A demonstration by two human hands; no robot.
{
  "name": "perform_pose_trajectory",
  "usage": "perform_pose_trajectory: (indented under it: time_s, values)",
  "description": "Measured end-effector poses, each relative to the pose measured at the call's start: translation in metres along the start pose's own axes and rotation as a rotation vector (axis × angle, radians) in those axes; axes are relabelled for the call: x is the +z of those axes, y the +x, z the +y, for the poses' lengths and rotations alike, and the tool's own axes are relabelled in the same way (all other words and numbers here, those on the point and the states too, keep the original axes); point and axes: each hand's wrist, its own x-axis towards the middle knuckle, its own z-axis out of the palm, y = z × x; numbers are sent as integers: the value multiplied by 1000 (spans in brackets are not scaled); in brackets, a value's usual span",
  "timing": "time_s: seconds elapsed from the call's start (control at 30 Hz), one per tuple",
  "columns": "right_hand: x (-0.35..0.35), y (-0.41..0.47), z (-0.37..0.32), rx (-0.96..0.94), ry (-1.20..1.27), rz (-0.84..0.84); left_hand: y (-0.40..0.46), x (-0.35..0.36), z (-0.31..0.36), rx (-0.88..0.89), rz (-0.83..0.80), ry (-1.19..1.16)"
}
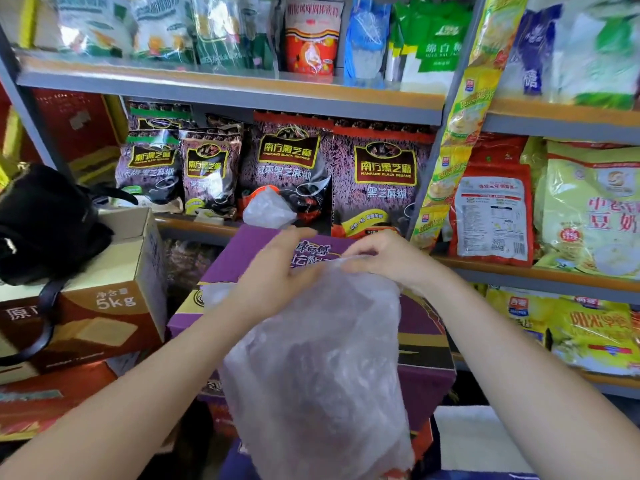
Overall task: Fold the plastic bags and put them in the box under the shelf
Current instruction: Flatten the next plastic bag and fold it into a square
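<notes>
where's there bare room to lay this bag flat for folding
Best is the purple box top, left of the hands. The brown box is half under a black bag. The sesame shelf is packed, with another clear bag there.

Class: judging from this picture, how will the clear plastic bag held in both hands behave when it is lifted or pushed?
Probably floppy: the clear plastic bag hangs crumpled below the left hand and right hand. Likely very light, since it is thin enough to see through. It may be slippery, given its glossy film.
</notes>
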Motion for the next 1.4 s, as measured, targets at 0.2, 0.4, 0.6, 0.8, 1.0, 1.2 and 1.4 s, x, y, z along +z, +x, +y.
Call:
perform_pose_trajectory:
  time_s: [0.2,0.4,0.6,0.8,1.0,1.2,1.4]
  values:
    - [12,13,-9,45,567,312,33,14,-7,-101,-80,-191]
    - [11,-7,20,122,472,7,45,9,-40,-314,191,-283]
    - [19,-12,22,83,437,-108,51,6,-75,-454,288,-340]
    - [24,12,14,155,325,332,56,5,-112,-520,273,-301]
    - [2,11,24,100,45,473,46,6,-119,-510,165,-101]
    - [5,9,30,41,-389,200,63,20,-104,346,-115,190]
    - [2,8,27,-68,-765,370,67,34,-108,421,-347,172]
